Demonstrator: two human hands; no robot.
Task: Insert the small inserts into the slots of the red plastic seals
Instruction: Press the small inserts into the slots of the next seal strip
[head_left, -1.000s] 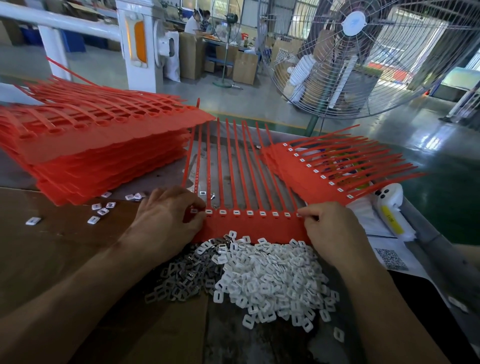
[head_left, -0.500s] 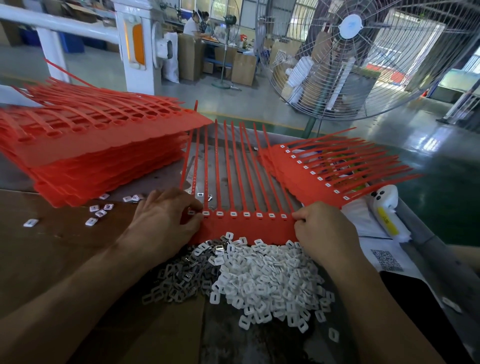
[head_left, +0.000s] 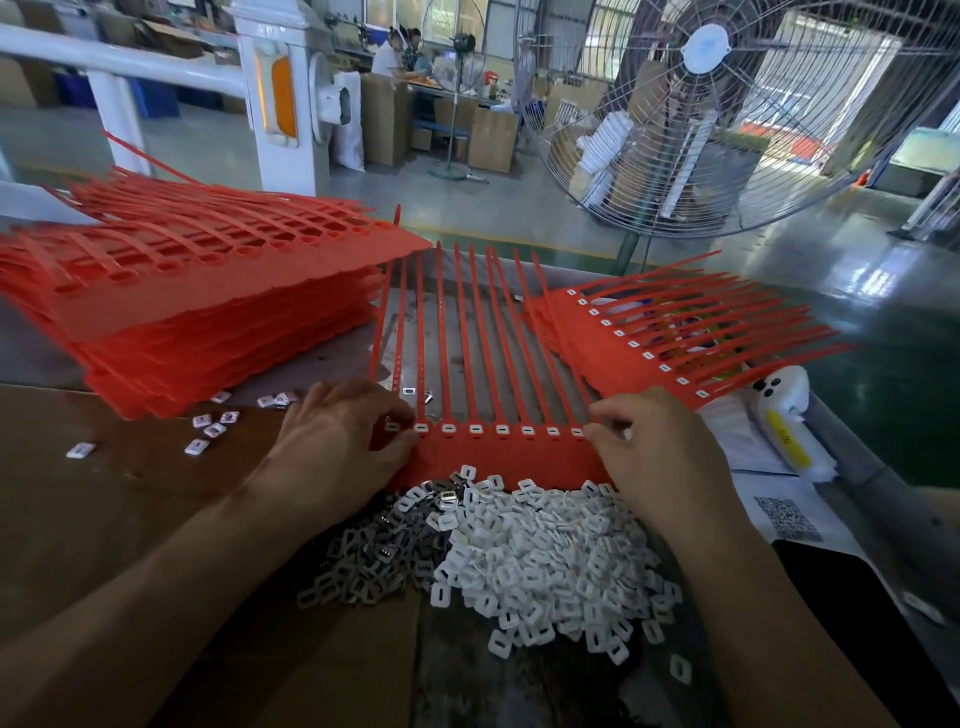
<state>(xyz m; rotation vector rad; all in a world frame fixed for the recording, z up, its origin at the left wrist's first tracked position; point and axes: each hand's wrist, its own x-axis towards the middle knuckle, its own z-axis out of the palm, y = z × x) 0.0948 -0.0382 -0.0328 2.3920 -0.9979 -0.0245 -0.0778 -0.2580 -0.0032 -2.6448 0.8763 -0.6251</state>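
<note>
Red seal strip (head_left: 498, 452) is lying flat on the tabletop (head_left: 104, 499) mid-frame, tails fanning away from the person, white inserts already sitting in its row of slots. Left hand (head_left: 332, 447) is resting on the strip's left end, fingers curled, fingertips (head_left: 402, 434) pinching at the leftmost slots; whether an insert is in that grip I cannot tell. Right hand (head_left: 660, 457) is sitting at the strip's right end, fingers curled and pinching the edge by the last slot. Loose pile of inserts (head_left: 540, 561) is lying just in front of the strip, between both forearms, touching its near edge. Tall stack of red seals (head_left: 197, 296) is sitting far left; a filled stack (head_left: 649, 343) is sitting right, angled. A few stray inserts (head_left: 208, 431) are lying near the left stack. Big fan (head_left: 727, 104) is standing behind the tabletop.
</note>
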